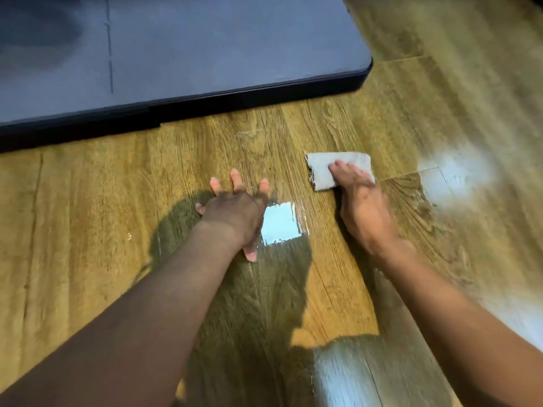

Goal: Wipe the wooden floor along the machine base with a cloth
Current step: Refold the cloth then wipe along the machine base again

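A pale rectangular glare patch (280, 223) lies beside a dark shadow (176, 227), a softer glare (461, 174) farther right.

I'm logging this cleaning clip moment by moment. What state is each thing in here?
cloth: folded into a pad, flat on the floor, apart from the machine base.
right hand: fingers on top of the cloth, pressing it down.
left hand: flat on the floor, fingers spread, holding nothing.
wooden floor: glossy, with bright reflections and wet-looking streaks near the hands.
machine base: dark, resting on the floor, untouched.
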{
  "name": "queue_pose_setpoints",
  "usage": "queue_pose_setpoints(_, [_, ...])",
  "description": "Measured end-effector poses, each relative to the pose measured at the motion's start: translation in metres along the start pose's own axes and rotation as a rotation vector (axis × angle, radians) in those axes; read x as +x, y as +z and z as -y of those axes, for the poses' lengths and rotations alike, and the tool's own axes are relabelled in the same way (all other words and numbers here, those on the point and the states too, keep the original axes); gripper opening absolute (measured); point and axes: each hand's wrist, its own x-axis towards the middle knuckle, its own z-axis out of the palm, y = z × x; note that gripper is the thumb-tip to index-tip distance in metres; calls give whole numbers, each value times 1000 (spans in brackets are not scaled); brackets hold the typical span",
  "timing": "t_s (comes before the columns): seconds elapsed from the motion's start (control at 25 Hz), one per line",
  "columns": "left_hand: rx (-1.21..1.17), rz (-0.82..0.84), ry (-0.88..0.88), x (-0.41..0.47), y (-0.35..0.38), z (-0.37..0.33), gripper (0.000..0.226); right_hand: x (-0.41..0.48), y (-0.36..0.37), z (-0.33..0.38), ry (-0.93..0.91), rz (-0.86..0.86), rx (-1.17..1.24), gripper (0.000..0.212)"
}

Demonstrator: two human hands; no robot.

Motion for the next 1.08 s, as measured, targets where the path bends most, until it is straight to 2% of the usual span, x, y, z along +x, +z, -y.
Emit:
queue_pose_setpoints(0.12, [-8, -19, -23, 2, 2, 2, 136, 6, -9, -4, -89, 101, -76, 71])
queue_pose_setpoints(0.24, [10, -33, -28, 1, 7, 5, 138, 67, -13, -2, -9, 160, -115, 61])
queue_pose_setpoints(0.32, [-6, -49, -34, 0, 7, 7, 137, 65, -11, -1, 49, 144, -77, 55])
queue_pose_setpoints(0.48, [-25, -46, -57, -3, 5, 1, 136, -73, -12, -12, -77, 77, 5, 47])
queue_pose_setpoints(0.6, [-30, -28, -71, -5, 3, 1, 135, -171, -28, -24, -109, 155, -20, 51])
queue_pose_setpoints(0.68, [-12, -31, -64, -4, 3, 0, 135, -193, -30, -27, -118, 161, -71, 53])
queue_pose_setpoints(0.8, [37, -36, -47, -5, 0, -2, 135, -141, -30, -21, -84, 150, -69, 57])
queue_pose_setpoints(0.96, [102, -35, -22, -14, 2, 11, 126, -58, -27, -4, -2, 287, -61, 65])
queue_pose_setpoints(1.04, [114, -20, 17, -21, 9, 12, 121, -73, -31, 0, 62, 294, -59, 69])
queue_pose_setpoints(1.08, [131, -28, 33, -22, 14, 12, 119, -95, -30, -3, 37, 254, -77, 71])
